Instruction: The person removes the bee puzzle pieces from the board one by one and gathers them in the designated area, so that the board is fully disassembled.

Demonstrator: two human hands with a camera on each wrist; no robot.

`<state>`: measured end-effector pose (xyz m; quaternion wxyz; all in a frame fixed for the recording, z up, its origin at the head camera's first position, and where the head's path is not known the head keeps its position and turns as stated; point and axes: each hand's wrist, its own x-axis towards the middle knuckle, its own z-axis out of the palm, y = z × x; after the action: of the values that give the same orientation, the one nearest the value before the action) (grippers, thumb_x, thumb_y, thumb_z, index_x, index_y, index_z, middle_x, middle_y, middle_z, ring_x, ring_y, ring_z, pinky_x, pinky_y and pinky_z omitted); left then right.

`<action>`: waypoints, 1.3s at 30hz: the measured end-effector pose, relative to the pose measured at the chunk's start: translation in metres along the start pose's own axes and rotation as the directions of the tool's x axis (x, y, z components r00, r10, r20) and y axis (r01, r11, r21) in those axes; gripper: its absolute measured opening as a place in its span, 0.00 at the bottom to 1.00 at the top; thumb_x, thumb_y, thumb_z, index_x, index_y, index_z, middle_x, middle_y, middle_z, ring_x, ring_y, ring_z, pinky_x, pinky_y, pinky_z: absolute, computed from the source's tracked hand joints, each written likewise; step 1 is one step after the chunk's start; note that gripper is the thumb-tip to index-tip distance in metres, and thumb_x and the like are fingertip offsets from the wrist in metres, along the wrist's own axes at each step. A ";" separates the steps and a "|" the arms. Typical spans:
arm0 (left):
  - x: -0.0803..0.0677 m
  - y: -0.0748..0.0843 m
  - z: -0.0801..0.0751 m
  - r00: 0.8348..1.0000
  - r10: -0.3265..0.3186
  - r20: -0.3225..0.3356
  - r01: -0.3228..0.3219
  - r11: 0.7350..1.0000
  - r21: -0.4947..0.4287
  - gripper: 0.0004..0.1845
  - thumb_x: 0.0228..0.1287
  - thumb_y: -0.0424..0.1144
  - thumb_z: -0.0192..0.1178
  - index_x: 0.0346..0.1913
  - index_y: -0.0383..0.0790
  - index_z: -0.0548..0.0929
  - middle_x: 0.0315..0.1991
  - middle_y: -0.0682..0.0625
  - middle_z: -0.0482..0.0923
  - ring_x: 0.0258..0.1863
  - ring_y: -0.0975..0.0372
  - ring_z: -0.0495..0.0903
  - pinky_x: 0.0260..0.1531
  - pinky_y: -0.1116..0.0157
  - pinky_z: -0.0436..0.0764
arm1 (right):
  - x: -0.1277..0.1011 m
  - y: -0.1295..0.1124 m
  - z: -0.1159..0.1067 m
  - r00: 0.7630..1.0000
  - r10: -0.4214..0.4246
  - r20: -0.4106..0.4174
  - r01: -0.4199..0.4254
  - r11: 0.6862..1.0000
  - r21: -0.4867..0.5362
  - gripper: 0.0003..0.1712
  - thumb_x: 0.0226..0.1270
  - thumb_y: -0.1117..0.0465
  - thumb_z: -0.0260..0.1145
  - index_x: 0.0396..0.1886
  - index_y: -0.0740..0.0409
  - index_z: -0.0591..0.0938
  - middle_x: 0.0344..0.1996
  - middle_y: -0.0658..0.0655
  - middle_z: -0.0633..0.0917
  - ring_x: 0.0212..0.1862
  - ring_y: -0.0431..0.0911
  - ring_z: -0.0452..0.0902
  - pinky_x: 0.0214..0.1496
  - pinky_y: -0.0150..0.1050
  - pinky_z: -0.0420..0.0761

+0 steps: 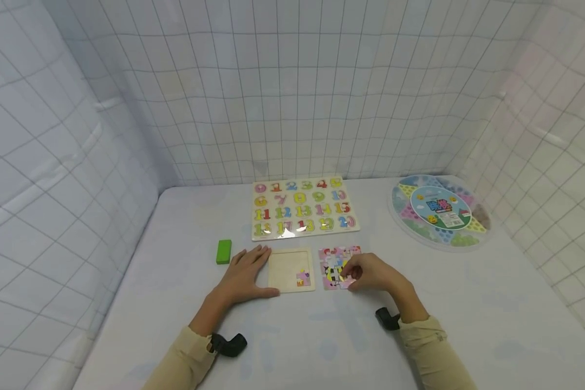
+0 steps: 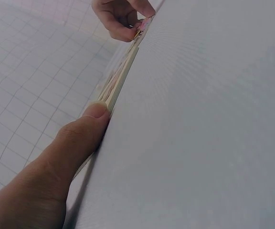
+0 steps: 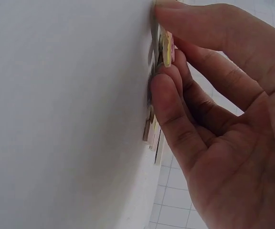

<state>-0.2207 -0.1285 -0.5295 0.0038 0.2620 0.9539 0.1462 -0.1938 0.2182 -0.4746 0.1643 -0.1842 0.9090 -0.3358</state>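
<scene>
At the front centre of the desk point(image 1: 322, 336), laid the left hand point(image 1: 246, 271) flat, fingers straight and relaxed, gripping nothing. Set its palm just left of the wooden tray point(image 1: 280, 269), with the thumb point(image 2: 97, 112) butted against the tray's near-left edge. Judged as a brace, to stop the tray sliding on the smooth cover. Left one fitted piece point(image 1: 303, 278) seated in the tray's near-right corner, with bare wood across the rest of the recess.

Just right of the tray, curled the right hand point(image 1: 372, 273) over the near edge of the loose pieces point(image 1: 333, 259), joined in a flat square lying on the desk. Pinched one puzzle piece point(image 3: 166, 47) between thumb and fingertips, at the near-right corner of that square, low against the desk surface. Could not tell from any view whether lifted clear or only tilted. Judged the pinch as a fine grip suited to a thin, flat part with little edge to catch.

Placed apart from the hands:
- green block point(image 1: 223, 251), just left of the left fingertips, not touching;
- number board point(image 1: 302, 208), flat, behind the tray;
- round box point(image 1: 439, 211), far right, well apart.

Judged these as set back to leave working room in front.
</scene>
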 end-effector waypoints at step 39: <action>0.000 0.000 -0.001 1.000 0.012 -0.008 -0.011 1.000 0.010 0.62 0.35 0.84 0.43 0.71 0.46 0.53 0.71 0.51 0.54 0.71 0.58 0.51 0.69 0.51 0.46 | 0.009 -0.018 0.005 1.000 -0.027 -0.014 0.027 0.999 -0.028 0.15 0.45 0.62 0.75 0.35 0.57 0.83 0.30 0.50 0.82 0.33 0.42 0.74 0.34 0.30 0.76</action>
<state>-0.2208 -0.1290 -0.5282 -0.0022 0.2668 0.9531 0.1426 -0.1952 0.1991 -0.4680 0.1505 -0.1962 0.9121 -0.3269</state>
